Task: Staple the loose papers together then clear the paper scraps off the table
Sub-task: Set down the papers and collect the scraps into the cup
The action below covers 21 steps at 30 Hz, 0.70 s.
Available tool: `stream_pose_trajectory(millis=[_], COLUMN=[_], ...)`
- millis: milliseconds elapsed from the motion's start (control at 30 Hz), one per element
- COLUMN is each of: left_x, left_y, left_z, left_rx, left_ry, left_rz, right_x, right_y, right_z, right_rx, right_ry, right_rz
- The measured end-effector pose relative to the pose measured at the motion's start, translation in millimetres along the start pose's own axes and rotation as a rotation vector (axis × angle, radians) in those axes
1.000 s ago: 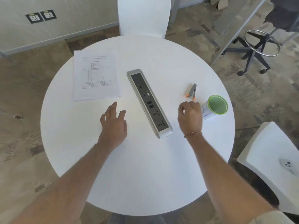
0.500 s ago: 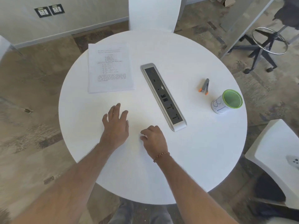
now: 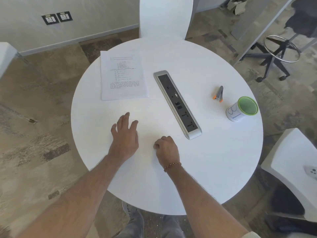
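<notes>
Any scraps on the table [image 3: 171, 177] between the hands look too faint to make out, so sweeping them slowly toward the near edge seems best. The papers [image 3: 122, 75] lie beyond the left hand [image 3: 124, 136], which rests flat, fingers spread. The right hand [image 3: 166, 149] is curled closed; contents hidden. The stapler [image 3: 218, 93] sits far right.

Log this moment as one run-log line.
left hand: open, flat on table | right hand: curled, contents hidden | papers: far left, untouched | stapler: right, beside cup, untouched
</notes>
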State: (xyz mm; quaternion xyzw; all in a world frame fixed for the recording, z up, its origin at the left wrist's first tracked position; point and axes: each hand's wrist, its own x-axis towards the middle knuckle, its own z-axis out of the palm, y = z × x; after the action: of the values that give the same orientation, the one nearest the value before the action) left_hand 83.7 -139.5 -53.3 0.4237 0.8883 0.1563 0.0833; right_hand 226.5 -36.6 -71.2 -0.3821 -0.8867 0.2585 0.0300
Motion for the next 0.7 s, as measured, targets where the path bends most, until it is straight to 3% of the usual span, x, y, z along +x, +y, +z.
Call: stream_pose_trajectory(millis=[467,700], left_x=[9.7,24.6], left_y=[17.7,46.8], left_z=[-5.7,-3.4], left_rx=[-0.003,-0.009], left_ry=[0.012,0.004], left_rz=[0.030,0.063], right_x=[-6.0,12.1], right_y=[4.9,29.8], right_z=[-6.1,-53.2], right_rx=[-0.049,0.084], right_ry=[-0.043,0.007], right_rz=[-0.135,-0.026])
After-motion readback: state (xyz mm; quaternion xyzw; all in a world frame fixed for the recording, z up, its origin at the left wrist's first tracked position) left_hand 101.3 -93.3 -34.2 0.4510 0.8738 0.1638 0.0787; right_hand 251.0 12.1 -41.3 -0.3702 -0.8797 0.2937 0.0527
